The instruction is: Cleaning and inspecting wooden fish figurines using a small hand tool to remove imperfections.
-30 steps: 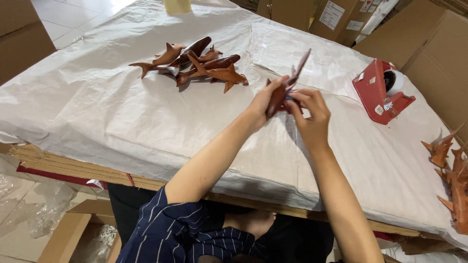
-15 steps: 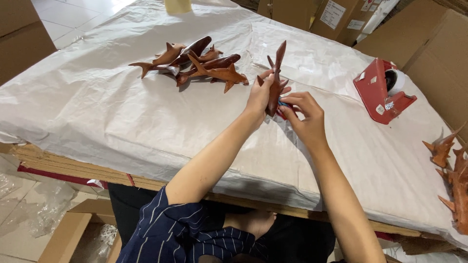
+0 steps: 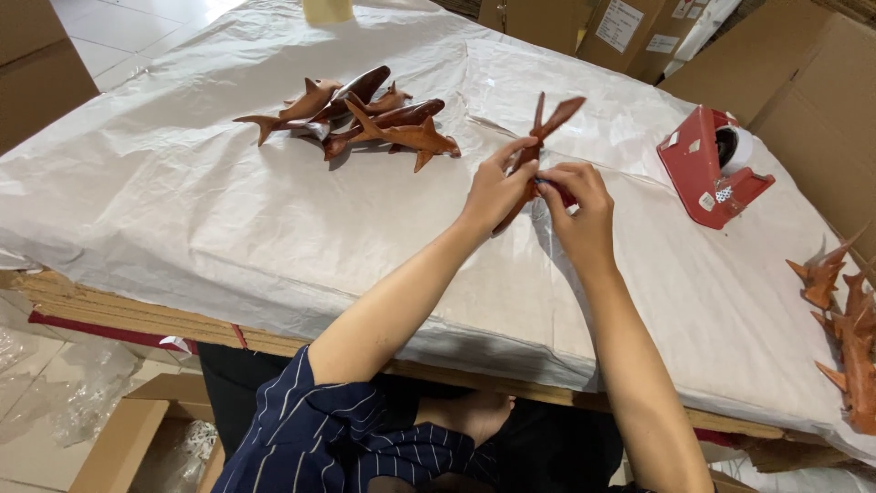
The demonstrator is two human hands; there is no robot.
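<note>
Both hands' grip clamped on wooden dolphin (tail up), left hand, right hand, centre of frame, above paper-covered desk.

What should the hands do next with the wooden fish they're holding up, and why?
Probably lower it. Both the left hand and right hand pinch the wooden fish tail-up above the white paper, and the pile of carved fish lies apart to the left, so setting it flat seems the steadiest next move.
</note>
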